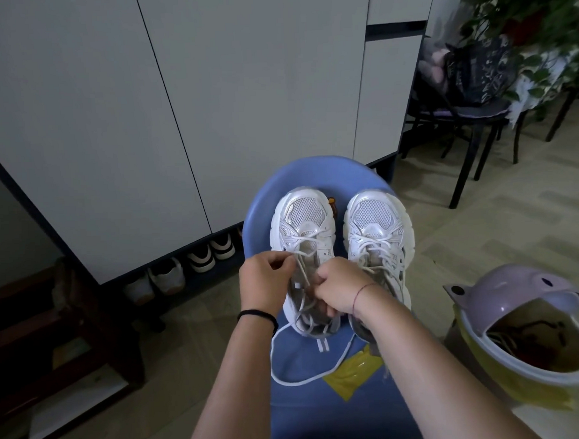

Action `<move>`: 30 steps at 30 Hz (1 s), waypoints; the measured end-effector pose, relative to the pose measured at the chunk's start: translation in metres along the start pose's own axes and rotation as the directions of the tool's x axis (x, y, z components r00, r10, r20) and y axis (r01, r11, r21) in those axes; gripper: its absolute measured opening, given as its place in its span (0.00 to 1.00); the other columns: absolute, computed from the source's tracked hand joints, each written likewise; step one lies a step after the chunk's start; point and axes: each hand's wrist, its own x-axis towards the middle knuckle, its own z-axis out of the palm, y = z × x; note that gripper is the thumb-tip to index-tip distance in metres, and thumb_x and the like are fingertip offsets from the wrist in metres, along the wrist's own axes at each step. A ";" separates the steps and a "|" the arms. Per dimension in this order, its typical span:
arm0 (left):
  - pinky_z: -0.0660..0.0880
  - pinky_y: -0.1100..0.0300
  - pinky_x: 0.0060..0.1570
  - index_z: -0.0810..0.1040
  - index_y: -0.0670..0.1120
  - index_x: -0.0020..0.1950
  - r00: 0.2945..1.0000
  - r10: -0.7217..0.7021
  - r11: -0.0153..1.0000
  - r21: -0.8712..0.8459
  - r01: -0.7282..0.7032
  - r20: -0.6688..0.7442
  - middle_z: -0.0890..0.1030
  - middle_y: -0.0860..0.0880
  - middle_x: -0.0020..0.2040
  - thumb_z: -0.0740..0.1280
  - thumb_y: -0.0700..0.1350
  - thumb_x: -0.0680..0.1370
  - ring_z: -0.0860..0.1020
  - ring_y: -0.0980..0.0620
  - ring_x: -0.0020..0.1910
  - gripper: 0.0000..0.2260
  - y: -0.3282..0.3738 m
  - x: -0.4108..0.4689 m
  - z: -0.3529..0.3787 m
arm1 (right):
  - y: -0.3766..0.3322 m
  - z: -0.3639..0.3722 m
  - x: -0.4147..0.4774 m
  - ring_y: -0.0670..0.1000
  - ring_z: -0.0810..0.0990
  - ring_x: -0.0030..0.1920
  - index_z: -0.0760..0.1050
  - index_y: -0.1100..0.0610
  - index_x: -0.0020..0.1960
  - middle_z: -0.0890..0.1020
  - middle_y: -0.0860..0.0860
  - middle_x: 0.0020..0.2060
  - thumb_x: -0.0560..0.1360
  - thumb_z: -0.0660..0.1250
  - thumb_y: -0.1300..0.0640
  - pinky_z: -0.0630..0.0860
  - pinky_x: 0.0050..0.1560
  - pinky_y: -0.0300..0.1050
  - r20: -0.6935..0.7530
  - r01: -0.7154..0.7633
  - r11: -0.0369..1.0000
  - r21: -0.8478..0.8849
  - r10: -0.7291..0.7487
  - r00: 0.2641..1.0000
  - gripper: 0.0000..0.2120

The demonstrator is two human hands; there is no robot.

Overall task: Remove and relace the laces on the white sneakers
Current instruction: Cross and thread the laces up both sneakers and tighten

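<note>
Two white sneakers stand side by side, toes away from me, on a blue chair (312,175). The left sneaker (303,218) has its lace (304,278) partly loosened. My left hand (267,280) pinches a strand of that lace at the shoe's left eyelet row. My right hand (341,288) pinches the lace over the tongue, near the shoe's opening. A long loop of the same white lace (288,380) trails onto the seat below the heel. The right sneaker (376,225) is fully laced, and my right wrist hides its heel.
A yellow plastic bag (351,376) lies on the seat near the heels. A lilac-lidded bin (525,328) with a yellow liner stands on the floor to the right. White cabinets (144,126) with shoes underneath rise behind; a dark wooden stool (70,328) stands at left, black chairs and plants at far right.
</note>
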 end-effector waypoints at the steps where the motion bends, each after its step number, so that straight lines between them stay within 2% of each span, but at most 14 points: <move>1: 0.71 0.76 0.33 0.85 0.46 0.45 1.000 0.006 1.000 0.003 -0.006 -0.005 0.81 0.59 0.34 0.71 0.42 0.76 0.78 0.62 0.35 0.04 0.000 0.001 0.000 | 0.001 -0.003 -0.005 0.48 0.74 0.23 0.77 0.62 0.41 0.78 0.54 0.26 0.76 0.60 0.65 0.71 0.28 0.39 0.069 -0.005 1.000 -0.013 0.006 0.998 0.09; 3: 0.70 0.77 0.32 0.85 0.46 0.45 1.000 0.016 1.000 0.011 -0.016 -0.007 0.80 0.59 0.34 0.71 0.42 0.75 0.77 0.62 0.34 0.03 0.000 0.002 0.002 | 0.002 -0.010 -0.012 0.46 0.73 0.21 0.75 0.60 0.37 0.78 0.52 0.26 0.76 0.61 0.65 0.68 0.24 0.36 0.152 0.008 1.000 -0.014 -0.005 0.988 0.10; 7: 0.70 0.77 0.34 0.85 0.45 0.46 1.000 0.019 1.000 0.008 -0.019 0.003 0.81 0.59 0.36 0.71 0.42 0.75 0.78 0.63 0.36 0.04 -0.001 0.001 0.003 | 0.001 -0.018 -0.022 0.42 0.70 0.19 0.72 0.57 0.31 0.76 0.48 0.22 0.77 0.65 0.60 0.67 0.23 0.33 0.197 0.082 0.992 0.092 -0.099 0.975 0.15; 9: 0.70 0.77 0.34 0.85 0.46 0.46 1.000 0.025 1.000 0.009 -0.025 0.008 0.81 0.59 0.36 0.71 0.42 0.75 0.78 0.63 0.36 0.04 -0.001 0.001 0.003 | 0.001 -0.016 -0.025 0.41 0.71 0.20 0.73 0.57 0.31 0.75 0.45 0.19 0.77 0.67 0.58 0.68 0.25 0.32 0.232 0.111 0.982 0.151 -0.145 0.962 0.16; 11: 0.71 0.76 0.34 0.84 0.46 0.46 1.000 0.003 1.000 0.012 -0.003 0.024 0.81 0.57 0.36 0.71 0.43 0.75 0.78 0.62 0.36 0.03 -0.001 0.002 0.003 | 0.002 -0.012 -0.027 0.42 0.73 0.22 0.76 0.56 0.32 0.76 0.45 0.21 0.77 0.67 0.59 0.70 0.26 0.33 0.263 0.114 0.965 0.235 -0.176 0.949 0.14; 13: 0.76 0.68 0.39 0.82 0.45 0.45 0.994 -0.078 0.997 -0.019 0.080 0.070 0.81 0.54 0.37 0.72 0.48 0.75 0.78 0.57 0.36 0.07 -0.005 0.004 0.004 | 0.005 -0.011 -0.026 0.42 0.75 0.24 0.77 0.56 0.36 0.77 0.45 0.22 0.78 0.63 0.62 0.71 0.27 0.34 0.265 0.099 0.952 0.288 -0.179 0.948 0.13; 15: 0.80 0.54 0.48 0.79 0.44 0.41 0.970 -0.182 0.983 -0.008 0.186 0.162 0.81 0.51 0.38 0.70 0.56 0.75 0.78 0.52 0.38 0.14 -0.010 0.004 0.005 | 0.009 -0.013 -0.023 0.43 0.76 0.26 0.79 0.59 0.44 0.79 0.47 0.26 0.79 0.60 0.65 0.73 0.30 0.36 0.235 0.081 0.947 0.312 -0.160 0.959 0.11; 17: 0.78 0.47 0.53 0.75 0.44 0.37 0.938 -0.253 0.968 0.059 0.246 0.236 0.79 0.48 0.37 0.65 0.62 0.76 0.76 0.50 0.38 0.21 -0.012 0.000 0.004 | 0.013 -0.014 -0.020 0.43 0.76 0.27 0.80 0.62 0.52 0.79 0.50 0.29 0.79 0.58 0.68 0.73 0.30 0.35 0.210 0.063 0.938 0.340 -0.141 0.968 0.12; 19: 0.77 0.47 0.55 0.73 0.45 0.37 0.920 -0.288 0.957 0.119 0.266 0.266 0.78 0.46 0.37 0.61 0.65 0.76 0.77 0.48 0.39 0.24 -0.011 -0.006 0.001 | 0.015 -0.015 -0.018 0.43 0.75 0.26 0.79 0.63 0.56 0.79 0.50 0.29 0.79 0.56 0.70 0.72 0.29 0.34 0.216 0.045 0.921 0.387 -0.138 0.967 0.15; 21: 0.77 0.49 0.56 0.76 0.43 0.39 0.892 -0.321 0.944 0.185 0.273 0.319 0.82 0.44 0.42 0.59 0.69 0.75 0.80 0.46 0.44 0.28 -0.011 -0.010 -0.002 | 0.016 -0.014 -0.018 0.43 0.75 0.27 0.79 0.62 0.56 0.79 0.49 0.27 0.78 0.55 0.71 0.71 0.30 0.36 0.238 0.060 0.915 0.400 -0.167 0.957 0.16; 23: 0.79 0.51 0.54 0.79 0.41 0.43 0.849 -0.355 0.934 0.187 0.305 0.390 0.84 0.42 0.44 0.59 0.70 0.74 0.82 0.45 0.45 0.31 -0.011 -0.015 -0.004 | 0.014 -0.014 -0.020 0.43 0.75 0.29 0.79 0.62 0.57 0.79 0.52 0.31 0.78 0.55 0.71 0.72 0.32 0.38 0.287 0.093 0.926 0.366 -0.207 0.935 0.16; 27: 0.74 0.58 0.41 0.78 0.45 0.39 0.770 -0.393 0.911 0.096 0.402 0.503 0.83 0.47 0.36 0.62 0.65 0.76 0.82 0.50 0.37 0.24 -0.004 -0.024 -0.010 | 0.011 -0.010 -0.026 0.44 0.77 0.33 0.79 0.58 0.52 0.79 0.53 0.38 0.79 0.56 0.69 0.74 0.35 0.35 0.408 0.108 0.943 0.314 -0.237 0.882 0.14; 30: 0.73 0.62 0.37 0.79 0.43 0.40 0.783 -0.363 0.925 0.092 0.369 0.505 0.84 0.45 0.37 0.68 0.56 0.76 0.80 0.51 0.35 0.16 -0.008 -0.027 -0.012 | 0.012 -0.011 -0.027 0.44 0.76 0.30 0.78 0.64 0.57 0.78 0.54 0.36 0.79 0.55 0.70 0.74 0.31 0.34 0.409 0.015 0.950 0.312 -0.149 0.900 0.14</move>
